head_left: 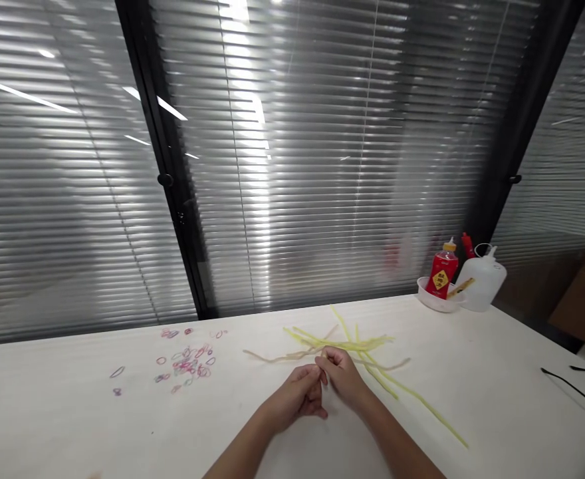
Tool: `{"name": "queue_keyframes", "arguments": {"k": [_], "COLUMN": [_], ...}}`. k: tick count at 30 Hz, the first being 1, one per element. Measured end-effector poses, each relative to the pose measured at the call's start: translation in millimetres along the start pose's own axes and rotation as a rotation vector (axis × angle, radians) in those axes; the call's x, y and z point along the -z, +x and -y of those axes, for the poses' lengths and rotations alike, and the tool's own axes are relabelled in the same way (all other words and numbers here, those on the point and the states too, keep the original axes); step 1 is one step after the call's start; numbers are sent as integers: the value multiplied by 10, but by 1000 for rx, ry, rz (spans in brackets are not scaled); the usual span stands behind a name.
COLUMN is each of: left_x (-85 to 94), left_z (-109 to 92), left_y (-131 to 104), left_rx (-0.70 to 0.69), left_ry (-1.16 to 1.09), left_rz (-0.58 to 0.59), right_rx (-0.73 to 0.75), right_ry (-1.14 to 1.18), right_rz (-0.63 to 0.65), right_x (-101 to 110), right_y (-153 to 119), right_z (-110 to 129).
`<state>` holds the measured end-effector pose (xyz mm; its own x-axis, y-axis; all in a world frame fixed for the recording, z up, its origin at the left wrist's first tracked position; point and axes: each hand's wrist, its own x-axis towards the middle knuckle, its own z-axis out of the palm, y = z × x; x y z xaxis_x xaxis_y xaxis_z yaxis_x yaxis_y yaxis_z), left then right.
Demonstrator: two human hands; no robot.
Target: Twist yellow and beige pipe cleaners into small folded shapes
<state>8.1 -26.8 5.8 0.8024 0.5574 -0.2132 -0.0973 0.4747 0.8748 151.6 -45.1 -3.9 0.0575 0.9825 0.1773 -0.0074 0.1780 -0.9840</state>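
Observation:
My left hand (pixel 297 398) and my right hand (pixel 341 376) meet above the white table, with thumbs and forefingers pinched together. A bit of pale beige pipe cleaner (pixel 324 355) shows at the right fingertips; most of what the fingers grip is hidden. Just behind the hands lie beige pipe cleaners (pixel 272 360), stretching out to the left and right. Yellow pipe cleaners (pixel 352 345) lie in a loose, crossed bunch beyond them. One long yellow pipe cleaner (pixel 435 411) runs toward the front right.
Small coloured rubber bands (pixel 187 364) are scattered on the table (pixel 63 412) at the left. At the back right, a shallow bowl (pixel 435 304) holds a red bottle (pixel 443 271), beside a white squeeze bottle (pixel 482 283). Dark glasses temples (pixel 574 391) reach in at the right edge. Blinds (pixel 312 166) stand behind.

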Motion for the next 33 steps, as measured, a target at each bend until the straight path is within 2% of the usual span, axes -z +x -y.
{"name": "queue_keyframes", "arguments": {"k": [2, 5, 8, 13, 17, 23, 33], "left_x": [5, -6, -30, -31, -11, 11, 13], "left_z": [-3, -19, -26, 56, 116, 90, 11], "left_y": [12, 34, 53, 96, 113, 112, 94], "left_rx": [-14, -70, -173, -388, -450, -427, -535], "left_ry": [-92, -183, -160, 166, 441, 437, 431], "left_rz": [-57, -143, -247, -420, -550, -576, -679], "right_rx": [41, 85, 118, 133, 135, 139, 66], "right_ry": [18, 10, -48, -167, -225, -121, 197], "right_rz": [-31, -145, -205, -284, -335, -329, -335], "right_x": [23, 79, 131, 131, 107, 123, 125], "right_y": [22, 58, 72, 45, 30, 67, 117], "right_z": [-24, -58, -71, -3, 52, -14, -61]}}
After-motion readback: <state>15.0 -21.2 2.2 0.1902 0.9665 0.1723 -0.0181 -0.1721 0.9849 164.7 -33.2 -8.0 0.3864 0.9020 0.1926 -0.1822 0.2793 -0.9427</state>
